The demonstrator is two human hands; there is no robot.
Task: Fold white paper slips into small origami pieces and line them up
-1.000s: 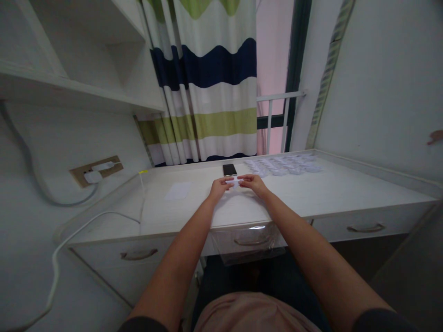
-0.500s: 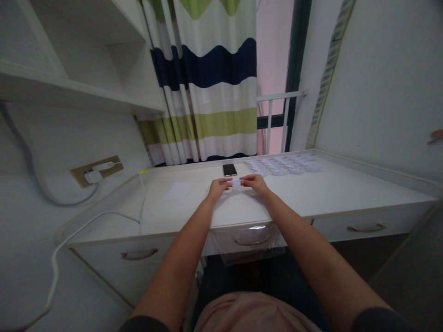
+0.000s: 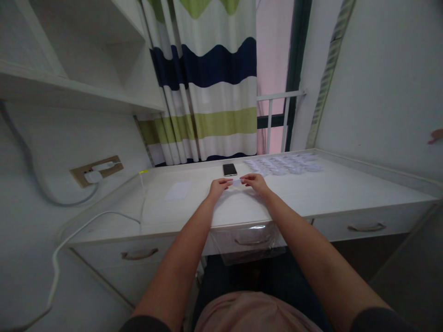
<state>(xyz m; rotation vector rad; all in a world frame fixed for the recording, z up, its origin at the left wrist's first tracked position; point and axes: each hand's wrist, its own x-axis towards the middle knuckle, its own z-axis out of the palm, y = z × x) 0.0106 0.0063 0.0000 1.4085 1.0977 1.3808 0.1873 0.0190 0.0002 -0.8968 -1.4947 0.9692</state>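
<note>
A small piece of white paper (image 3: 236,182) is stretched between my two hands, just above the desk. My left hand (image 3: 218,186) pinches its left end, and my right hand (image 3: 255,182) pinches the right end. Whether the paper is folded cannot be made out at this size. Right behind the hands lies a dark phone (image 3: 229,169). Several small white folded paper pieces (image 3: 284,164) are laid out in rows at the back right. To the left, flat white paper (image 3: 177,190) rests on the desktop.
The white desk (image 3: 332,189) has drawers along its front, and clear plastic sheeting (image 3: 247,244) hangs over the middle one. A white cable (image 3: 104,213) crosses the left side. Shelves (image 3: 86,92) overhang at upper left. A striped curtain (image 3: 221,97) hangs behind.
The paper between my fingers now looks narrower in height, as if tilted or bent. Both hands stay almost in the same place.
</note>
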